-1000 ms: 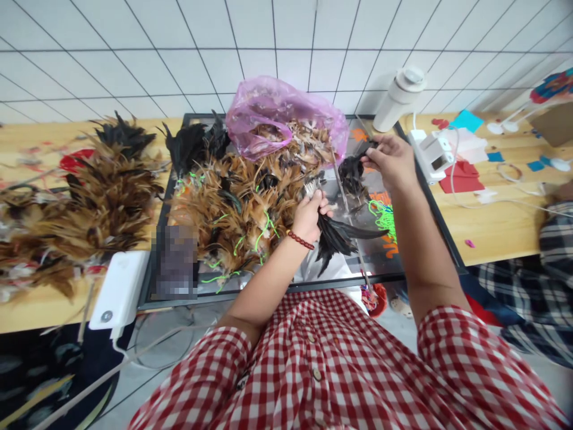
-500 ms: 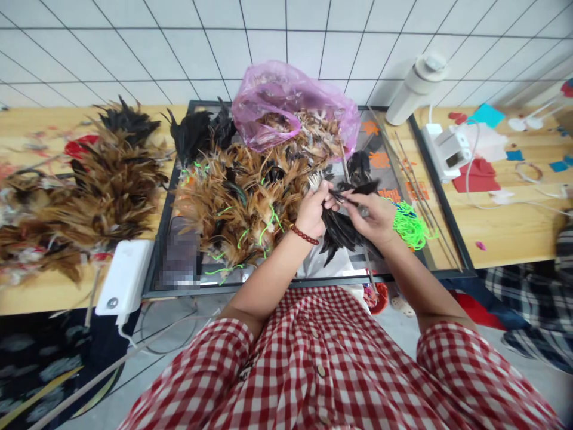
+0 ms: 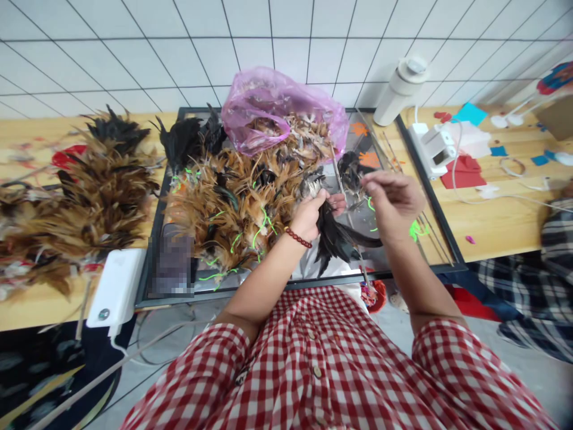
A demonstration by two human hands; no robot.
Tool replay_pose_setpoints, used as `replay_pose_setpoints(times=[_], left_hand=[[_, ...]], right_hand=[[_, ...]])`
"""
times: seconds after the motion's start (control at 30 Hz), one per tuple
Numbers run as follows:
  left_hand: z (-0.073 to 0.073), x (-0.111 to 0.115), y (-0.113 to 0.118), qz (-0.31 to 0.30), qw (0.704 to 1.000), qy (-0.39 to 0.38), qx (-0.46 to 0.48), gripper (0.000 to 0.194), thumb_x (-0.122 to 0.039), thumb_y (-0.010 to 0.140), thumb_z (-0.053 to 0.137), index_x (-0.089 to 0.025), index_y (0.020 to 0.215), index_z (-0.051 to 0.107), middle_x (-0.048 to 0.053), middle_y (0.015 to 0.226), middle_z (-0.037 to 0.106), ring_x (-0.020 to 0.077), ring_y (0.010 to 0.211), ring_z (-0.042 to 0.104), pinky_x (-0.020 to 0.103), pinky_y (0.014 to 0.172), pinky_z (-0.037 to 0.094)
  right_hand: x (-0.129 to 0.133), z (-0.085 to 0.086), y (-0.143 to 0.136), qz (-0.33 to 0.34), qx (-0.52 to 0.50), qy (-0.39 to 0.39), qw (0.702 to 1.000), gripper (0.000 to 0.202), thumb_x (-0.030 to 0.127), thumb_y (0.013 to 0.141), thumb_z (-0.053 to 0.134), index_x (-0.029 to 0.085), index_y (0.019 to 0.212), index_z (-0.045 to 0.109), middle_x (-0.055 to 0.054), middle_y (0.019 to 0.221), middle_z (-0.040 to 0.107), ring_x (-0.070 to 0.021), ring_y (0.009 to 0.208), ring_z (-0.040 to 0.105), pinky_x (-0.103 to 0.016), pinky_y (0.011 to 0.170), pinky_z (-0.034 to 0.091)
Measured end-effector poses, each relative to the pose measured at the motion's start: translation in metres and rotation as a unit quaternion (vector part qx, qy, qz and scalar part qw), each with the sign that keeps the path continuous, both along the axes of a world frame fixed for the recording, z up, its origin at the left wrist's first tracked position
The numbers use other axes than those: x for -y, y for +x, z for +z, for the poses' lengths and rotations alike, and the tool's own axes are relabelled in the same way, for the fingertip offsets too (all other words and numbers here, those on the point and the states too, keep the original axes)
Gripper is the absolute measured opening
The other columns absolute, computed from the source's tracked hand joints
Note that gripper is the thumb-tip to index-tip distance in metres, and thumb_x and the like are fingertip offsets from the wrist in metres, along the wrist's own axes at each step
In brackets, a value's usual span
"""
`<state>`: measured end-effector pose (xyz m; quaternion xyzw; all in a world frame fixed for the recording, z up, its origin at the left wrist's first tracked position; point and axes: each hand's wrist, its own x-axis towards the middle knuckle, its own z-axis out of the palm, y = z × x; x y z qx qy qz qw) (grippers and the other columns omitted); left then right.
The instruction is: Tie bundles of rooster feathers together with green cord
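A bunch of black feathers [image 3: 333, 239] is gripped by my left hand [image 3: 312, 214], its pale quill ends up and its dark tips fanned down to the right. My right hand [image 3: 396, 200] is apart from the bunch, raised to the right, with thumb and index finger close together; whether anything is between them is too small to tell. Just beyond it lies a small pile of black feathers [image 3: 350, 168]. Brown feather bunches tied with green string [image 3: 250, 209] cover the left of the black-framed board [image 3: 447, 239].
A pink plastic bag [image 3: 259, 89] of feathers stands behind. To the right are a white bottle [image 3: 400, 89], a charger [image 3: 441, 143] and red paper [image 3: 463, 173]. A white power bank [image 3: 116, 286] and more brown feathers [image 3: 102, 203] are at left. Another person's plaid clothing [image 3: 519, 286] shows at right.
My right hand has moved away from the black feathers, to the right and up. My left hand still holds the bunch. The whole view has shifted slightly.
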<state>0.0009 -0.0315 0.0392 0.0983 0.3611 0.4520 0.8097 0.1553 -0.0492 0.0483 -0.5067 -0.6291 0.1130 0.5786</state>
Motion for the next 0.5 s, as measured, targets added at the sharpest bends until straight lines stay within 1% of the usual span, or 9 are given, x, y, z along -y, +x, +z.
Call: replay_pose_setpoints(times=[0.07,0.1,0.13,0.2,0.27,0.33,0.4,0.47,0.5], left_hand=[[-0.001,-0.002,-0.001,0.01,1.0,-0.01,0.018,0.025,-0.024,0.099,0.061,-0.016,0.076,0.055,0.0,0.07,0.065,0.0102,0.065,0.065,0.025,0.071,0.056],[-0.001,-0.004,-0.002,0.017,0.999,-0.011,0.031,0.025,-0.024,0.1,0.059,-0.016,0.076,0.055,0.0,0.07,0.064,0.0103,0.065,0.066,0.025,0.071,0.056],[-0.001,-0.005,-0.003,0.026,0.999,-0.01,0.045,0.025,-0.024,0.1,0.059,-0.016,0.077,0.054,-0.001,0.069,0.063,0.0101,0.065,0.065,0.024,0.07,0.056],[0.0,-0.006,-0.006,0.034,0.996,-0.003,0.077,0.026,-0.025,0.1,0.06,-0.016,0.076,0.052,-0.003,0.066,0.058,0.008,0.059,0.061,0.021,0.063,0.054],[0.0,-0.006,-0.008,0.031,0.994,0.009,0.107,0.027,-0.025,0.101,0.058,-0.017,0.076,0.051,-0.006,0.06,0.049,0.0043,0.049,0.05,0.016,0.053,0.046],[0.001,-0.004,-0.009,0.013,0.992,0.023,0.12,0.027,-0.025,0.102,0.057,-0.017,0.076,0.052,-0.008,0.057,0.039,0.0024,0.043,0.038,0.014,0.046,0.036],[0.001,-0.002,-0.008,-0.011,0.994,0.036,0.106,0.027,-0.027,0.1,0.06,-0.017,0.076,0.052,-0.009,0.057,0.036,0.0022,0.041,0.033,0.014,0.043,0.03],[0.001,0.0,-0.006,-0.032,0.995,0.051,0.079,0.029,-0.028,0.098,0.064,-0.016,0.075,0.052,-0.008,0.056,0.035,0.0021,0.042,0.033,0.014,0.043,0.029],[0.001,0.002,-0.005,-0.041,0.995,0.06,0.066,0.029,-0.029,0.097,0.066,-0.016,0.074,0.052,-0.008,0.056,0.036,0.002,0.042,0.033,0.013,0.044,0.029]], right_hand=[[0.018,0.0,-0.01,0.107,0.008,-0.026,0.994,0.011,0.038,0.096,0.065,0.028,0.098,0.069,-0.005,0.095,0.078,-0.0218,0.093,0.077,-0.044,0.091,0.065],[0.026,-0.002,-0.013,0.146,0.019,-0.044,0.988,0.008,0.034,0.095,0.066,0.027,0.094,0.07,-0.004,0.094,0.079,-0.0212,0.091,0.078,-0.043,0.09,0.065],[0.033,-0.004,-0.015,0.17,0.032,-0.063,0.983,0.007,0.031,0.094,0.066,0.027,0.092,0.072,-0.004,0.093,0.08,-0.0206,0.089,0.078,-0.042,0.089,0.066],[0.043,-0.008,-0.014,0.186,0.047,-0.088,0.977,0.008,0.027,0.093,0.067,0.026,0.091,0.074,-0.004,0.094,0.081,-0.0197,0.087,0.078,-0.039,0.086,0.065],[0.046,-0.01,-0.011,0.206,0.047,-0.104,0.972,0.006,0.026,0.091,0.07,0.025,0.089,0.076,-0.004,0.093,0.081,-0.0191,0.087,0.078,-0.036,0.085,0.064],[0.042,-0.01,-0.008,0.237,0.018,-0.143,0.961,0.005,0.029,0.088,0.076,0.024,0.088,0.076,-0.003,0.087,0.079,-0.0172,0.079,0.075,-0.033,0.078,0.062],[0.03,-0.01,-0.005,0.225,-0.073,-0.197,0.951,0.017,0.038,0.083,0.082,0.024,0.088,0.075,-0.001,0.077,0.075,-0.013,0.064,0.069,-0.028,0.064,0.058],[0.014,-0.01,-0.004,0.176,-0.194,-0.237,0.935,0.033,0.05,0.076,0.087,0.024,0.09,0.073,0.003,0.069,0.068,-0.0091,0.053,0.059,-0.023,0.051,0.05],[0.006,-0.01,-0.004,0.156,-0.244,-0.249,0.924,0.04,0.054,0.071,0.089,0.024,0.091,0.073,0.004,0.067,0.066,-0.0081,0.052,0.057,-0.022,0.048,0.046]])
